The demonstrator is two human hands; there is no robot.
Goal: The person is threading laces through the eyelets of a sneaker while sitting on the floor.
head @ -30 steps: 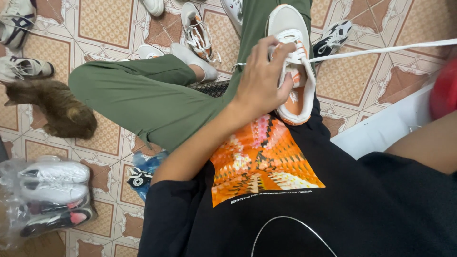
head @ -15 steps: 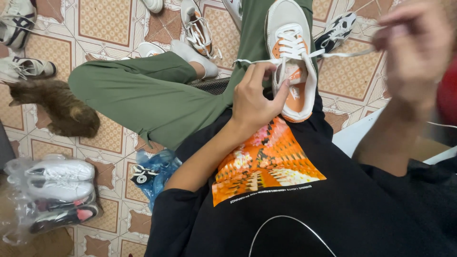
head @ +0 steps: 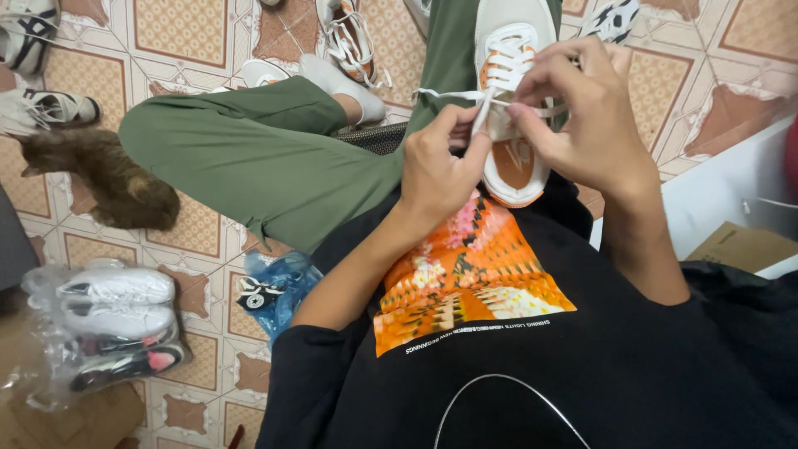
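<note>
A white and orange sneaker (head: 509,50) rests on my lap, toe pointing away, over my green trousers. My left hand (head: 438,170) holds the shoe's near left side, thumb and fingers at the tongue, pinching the white shoelace (head: 449,96). My right hand (head: 582,116) has come onto the shoe from the right and pinches the lace over the eyelets. A short lace end sticks out to the left.
A brown cat (head: 112,183) lies on the patterned tile floor at left. Bagged sneakers (head: 112,324) sit at lower left, a blue bag (head: 270,291) by my knee. Loose shoes (head: 349,37) lie beyond my legs. A white box edge (head: 715,195) and cardboard (head: 740,245) are at right.
My right hand, earlier raised and pulling the lace out to the right, has come down onto the shoe. My left hand slid back from the laces to the shoe's near side.
</note>
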